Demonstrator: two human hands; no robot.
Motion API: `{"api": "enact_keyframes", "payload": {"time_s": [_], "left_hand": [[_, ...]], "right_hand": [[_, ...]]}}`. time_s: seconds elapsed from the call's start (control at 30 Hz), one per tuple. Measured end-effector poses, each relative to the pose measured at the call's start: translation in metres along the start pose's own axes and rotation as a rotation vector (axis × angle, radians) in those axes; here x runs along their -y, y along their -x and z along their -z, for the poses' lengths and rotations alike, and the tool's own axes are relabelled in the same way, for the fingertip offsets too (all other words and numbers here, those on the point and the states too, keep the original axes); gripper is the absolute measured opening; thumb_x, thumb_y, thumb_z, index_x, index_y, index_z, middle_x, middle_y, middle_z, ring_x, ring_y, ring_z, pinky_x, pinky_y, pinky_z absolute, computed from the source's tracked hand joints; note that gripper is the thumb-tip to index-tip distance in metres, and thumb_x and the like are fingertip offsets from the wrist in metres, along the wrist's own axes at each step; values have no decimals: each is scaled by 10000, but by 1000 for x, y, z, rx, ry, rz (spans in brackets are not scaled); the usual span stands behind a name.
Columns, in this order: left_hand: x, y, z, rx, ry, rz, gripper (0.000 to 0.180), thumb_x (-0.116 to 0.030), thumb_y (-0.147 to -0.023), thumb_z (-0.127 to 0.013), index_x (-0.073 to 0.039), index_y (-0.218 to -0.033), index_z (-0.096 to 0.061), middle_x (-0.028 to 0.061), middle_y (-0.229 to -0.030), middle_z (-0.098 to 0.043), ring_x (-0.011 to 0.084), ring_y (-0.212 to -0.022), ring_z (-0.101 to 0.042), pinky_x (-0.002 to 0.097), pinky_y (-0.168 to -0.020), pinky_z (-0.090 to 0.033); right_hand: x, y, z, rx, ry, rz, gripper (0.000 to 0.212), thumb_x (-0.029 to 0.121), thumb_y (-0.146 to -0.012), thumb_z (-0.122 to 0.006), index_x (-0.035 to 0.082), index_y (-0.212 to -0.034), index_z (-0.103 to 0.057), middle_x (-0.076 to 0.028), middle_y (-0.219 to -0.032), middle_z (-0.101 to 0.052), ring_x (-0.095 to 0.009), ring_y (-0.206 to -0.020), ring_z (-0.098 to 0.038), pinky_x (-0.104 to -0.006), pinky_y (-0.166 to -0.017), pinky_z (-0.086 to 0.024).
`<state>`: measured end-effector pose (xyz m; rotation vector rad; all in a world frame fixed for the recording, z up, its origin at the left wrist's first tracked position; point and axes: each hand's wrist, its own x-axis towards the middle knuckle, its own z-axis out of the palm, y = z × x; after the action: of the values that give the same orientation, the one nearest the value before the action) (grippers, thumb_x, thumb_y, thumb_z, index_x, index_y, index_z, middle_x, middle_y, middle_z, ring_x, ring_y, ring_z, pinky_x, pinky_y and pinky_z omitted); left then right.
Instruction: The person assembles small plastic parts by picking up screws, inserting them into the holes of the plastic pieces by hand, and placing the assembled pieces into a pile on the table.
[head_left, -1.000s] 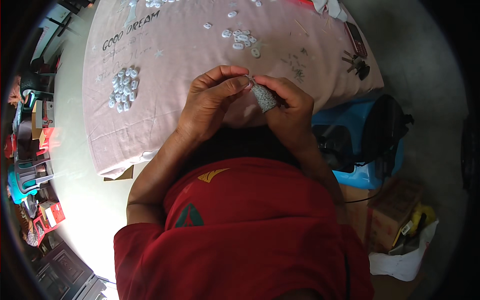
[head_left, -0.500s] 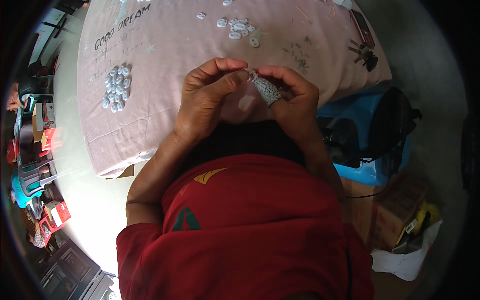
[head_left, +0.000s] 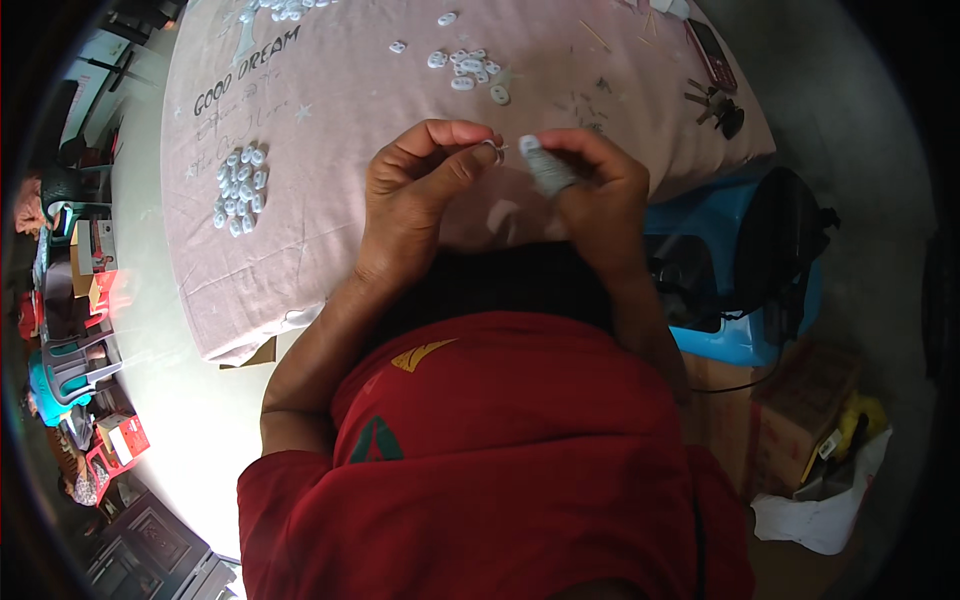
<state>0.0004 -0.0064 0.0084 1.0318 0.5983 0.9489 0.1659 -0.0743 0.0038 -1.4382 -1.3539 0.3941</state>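
Observation:
Over the near edge of the cloth-covered table, my left hand (head_left: 405, 195) pinches a small white piece (head_left: 494, 148) between thumb and forefinger; only a little of it shows past the fingertips. My right hand (head_left: 610, 200) is a short gap to the right, its thumb and forefinger closed together. A grey speckled cover (head_left: 552, 175) wraps the right thumb and looks smeared by motion. At the tip of that thumb is a whitish spot; whether it is a held piece or the nail, I cannot tell.
Small white oval pieces (head_left: 240, 190) lie grouped at the left, with another group (head_left: 470, 68) beyond my hands. Small grey bits (head_left: 583, 106), thin sticks (head_left: 594, 35), keys (head_left: 717, 106) and a phone (head_left: 711, 53) lie at the right. A blue plastic seat (head_left: 705, 215) stands beside the table.
My right hand has drawn away to the right from the piece at my left fingertips, opening a gap. The left hand keeps its pinch. The whole view has shifted slightly.

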Motion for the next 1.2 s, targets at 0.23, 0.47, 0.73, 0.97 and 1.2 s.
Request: {"api": "enact_keyframes", "payload": {"time_s": [0.23,0.47,0.73,0.97,1.2], "left_hand": [[-4,6,3,11,37,59,144,-21,-877,-643,-6,-1020,-652,67,-955,-679,129,-918,-638,259,-863,-492],[-1,3,1,50,-24,-9,144,20,-872,-637,-11,-1012,-654,44,-930,-675,93,-883,-625,225,-820,-496],[5,2,5,53,-88,-30,142,38,-873,-631,-13,-1004,-654,29,-913,-669,64,-855,-612,207,-789,-500],[8,2,8,57,-170,-81,130,18,-867,-650,-13,-993,-653,26,-909,-670,57,-847,-609,189,-769,-487],[2,4,6,65,-207,-64,139,21,-881,-638,-6,-1013,-670,37,-924,-680,64,-866,-617,203,-795,-500]], "right_hand": [[5,-1,9,133,-680,-540,226,25,-879,-569,1,-1097,-624,-67,-900,-675,-62,-660,-570,-155,-505,-384],[-3,4,-2,102,-686,-453,197,35,-869,-619,5,-1062,-644,-48,-881,-679,-41,-629,-555,-153,-490,-370],[-4,3,-3,128,-631,-425,177,42,-859,-648,27,-1035,-669,-20,-867,-678,-30,-621,-550,-152,-482,-364],[-5,4,-6,146,-624,-402,180,24,-859,-643,23,-1037,-670,-19,-925,-678,-39,-682,-580,-155,-547,-440],[-5,4,-5,135,-607,-396,187,13,-856,-639,20,-1040,-668,-29,-936,-679,-39,-711,-590,-154,-545,-446]]}}
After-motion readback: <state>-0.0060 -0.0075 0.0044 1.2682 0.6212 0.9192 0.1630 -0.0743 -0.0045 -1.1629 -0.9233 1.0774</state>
